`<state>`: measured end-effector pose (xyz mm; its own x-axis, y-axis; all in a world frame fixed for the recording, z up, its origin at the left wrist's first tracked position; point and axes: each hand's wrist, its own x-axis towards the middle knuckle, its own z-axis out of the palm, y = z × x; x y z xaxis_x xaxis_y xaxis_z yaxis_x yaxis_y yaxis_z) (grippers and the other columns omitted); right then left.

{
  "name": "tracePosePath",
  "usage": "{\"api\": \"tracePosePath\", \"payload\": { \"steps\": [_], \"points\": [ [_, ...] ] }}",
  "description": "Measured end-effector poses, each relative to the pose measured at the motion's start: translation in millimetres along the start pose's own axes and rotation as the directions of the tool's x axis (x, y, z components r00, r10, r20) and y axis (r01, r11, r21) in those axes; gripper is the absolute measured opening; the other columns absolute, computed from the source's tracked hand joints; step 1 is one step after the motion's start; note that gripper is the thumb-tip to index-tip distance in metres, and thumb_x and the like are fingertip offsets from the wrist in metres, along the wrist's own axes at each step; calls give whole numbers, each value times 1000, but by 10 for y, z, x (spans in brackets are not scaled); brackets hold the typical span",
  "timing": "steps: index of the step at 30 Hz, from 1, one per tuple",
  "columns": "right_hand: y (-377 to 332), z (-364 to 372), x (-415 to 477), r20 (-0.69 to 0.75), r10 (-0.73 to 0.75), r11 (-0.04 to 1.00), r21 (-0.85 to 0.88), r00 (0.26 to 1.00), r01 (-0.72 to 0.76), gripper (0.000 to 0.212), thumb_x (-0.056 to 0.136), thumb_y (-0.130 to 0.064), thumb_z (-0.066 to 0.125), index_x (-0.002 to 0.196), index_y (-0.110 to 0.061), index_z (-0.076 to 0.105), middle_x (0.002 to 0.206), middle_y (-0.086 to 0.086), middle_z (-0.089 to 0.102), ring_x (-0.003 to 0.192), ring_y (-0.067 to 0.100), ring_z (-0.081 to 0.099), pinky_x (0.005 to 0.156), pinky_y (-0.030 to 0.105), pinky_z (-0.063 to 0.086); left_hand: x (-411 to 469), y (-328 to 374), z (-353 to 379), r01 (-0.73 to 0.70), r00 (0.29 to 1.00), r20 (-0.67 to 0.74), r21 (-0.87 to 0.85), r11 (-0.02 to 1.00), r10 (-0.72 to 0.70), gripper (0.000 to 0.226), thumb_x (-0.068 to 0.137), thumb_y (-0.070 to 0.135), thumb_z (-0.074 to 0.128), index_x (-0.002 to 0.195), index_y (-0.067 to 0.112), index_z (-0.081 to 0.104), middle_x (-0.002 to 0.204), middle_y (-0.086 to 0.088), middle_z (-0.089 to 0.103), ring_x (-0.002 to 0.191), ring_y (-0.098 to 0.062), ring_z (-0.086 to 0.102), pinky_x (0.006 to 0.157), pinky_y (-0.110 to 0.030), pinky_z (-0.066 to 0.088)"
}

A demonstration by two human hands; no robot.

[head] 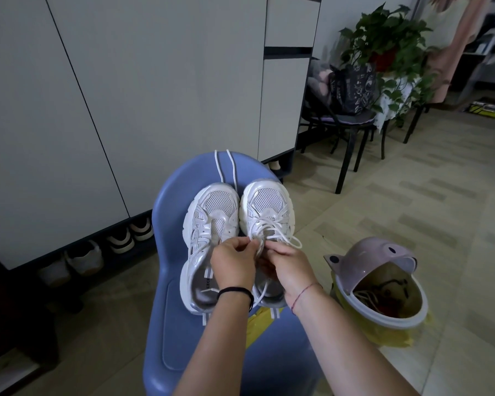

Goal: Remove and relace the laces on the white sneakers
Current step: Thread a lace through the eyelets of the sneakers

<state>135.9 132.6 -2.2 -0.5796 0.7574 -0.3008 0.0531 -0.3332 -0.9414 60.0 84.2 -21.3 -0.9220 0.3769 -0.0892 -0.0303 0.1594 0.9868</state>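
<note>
**Both hands on the right shoe's lace**

Head view, the only one I have. Dead centre, a blue stool (172, 212) carries the two white sneakers side by side, toes pointing to 12 o'clock. The left shoe (212, 215) has bare eyelets and an open tongue; its loose lace (225, 170) lies on the stool at 12 o'clock from the toes, two strands trailing up to the stool's far edge. The right shoe (269, 207) is laced, criss-crosses showing over the tongue.

I see the left hand (233, 265) over the gap between the shoes, thumb and forefinger pinched on the right lace (272, 232) near the top eyelets. A black band sits on that wrist. The right hand (290, 268) comes in at 3 o'clock of it, fingers curled inward and pinching the same lace; a loop hangs out toward 2 o'clock, and a strand drops between the hands toward 6 o'clock, over the heel opening. A thin red string circles the right wrist.

At 4 o'clock from the shoes, on the floor, a bin (383, 295) with a pink swing lid and a yellow liner. At 9 o'clock, white cabinets (126, 81) with shoes tucked beneath. At 1 o'clock, a black chair (346, 132) holding a dark bag, a leafy plant (389, 32) beside it.
</note>
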Motion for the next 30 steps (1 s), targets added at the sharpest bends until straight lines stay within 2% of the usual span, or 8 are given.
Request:
{"api": "tracePosePath", "payload": {
  "steps": [3,7,11,14,16,20,26,30],
  "points": [
    [-17,6,5,11,45,999,24,999,-45,31,96,1,47,96,-16,73,65,1,71,62,12,66,56,18,54,16,1,-9,6,999,32,0,1000,-6,18,83,25,76,91,9,73,73,-5,70,64,-15,61,66,-26,51],
    [-33,8,6,30,96,994,49,995,-97,34,97,0,44,94,-19,72,66,4,69,63,15,65,54,21,53,8,14,-21,23,999,47,-19,1000,-22,16,84,23,74,90,8,73,66,-2,66,57,-13,57,64,-25,48],
    [-16,0,21,20,111,988,109,994,-112,29,96,2,46,99,-10,72,73,10,70,66,20,65,60,24,57,9,16,-47,16,997,78,-2,1000,-16,17,85,26,74,91,10,73,67,-1,66,58,-12,57,62,-26,47],
    [-21,-19,25,-20,122,988,100,992,-120,20,93,-5,57,89,-15,73,74,8,70,67,19,65,66,30,56,-7,22,-63,-7,994,107,26,1000,4,21,79,26,78,92,12,70,75,0,68,69,-15,62,67,-29,53],
    [-31,-19,24,-60,121,990,82,991,-116,12,90,-8,64,87,-16,72,71,4,70,64,17,64,71,34,55,-20,30,-72,-28,994,106,81,996,19,23,77,24,80,93,13,68,77,3,65,71,-13,62,65,-24,49],
    [-4,19,49,-75,115,983,149,990,-103,10,87,-3,66,94,-6,72,61,2,69,53,12,65,51,21,53,-47,61,-102,-79,993,97,156,985,65,21,82,23,76,99,13,68,83,5,66,74,-8,61,60,-14,43],
    [30,55,59,-60,127,976,185,990,-114,10,90,-3,63,86,-8,70,56,3,67,50,15,64,54,26,53,-91,87,-107,-227,974,88,336,914,210,19,92,21,63,103,8,72,95,-8,72,87,-20,64,74,-26,46],
    [50,79,63,-55,99,974,207,994,-86,10,87,4,63,91,-1,71,59,8,68,52,19,64,54,25,56,-82,81,-101,-250,968,94,376,892,232,18,95,17,57,97,8,73,93,-9,71,86,-24,64,75,-33,50]
  ]
}}
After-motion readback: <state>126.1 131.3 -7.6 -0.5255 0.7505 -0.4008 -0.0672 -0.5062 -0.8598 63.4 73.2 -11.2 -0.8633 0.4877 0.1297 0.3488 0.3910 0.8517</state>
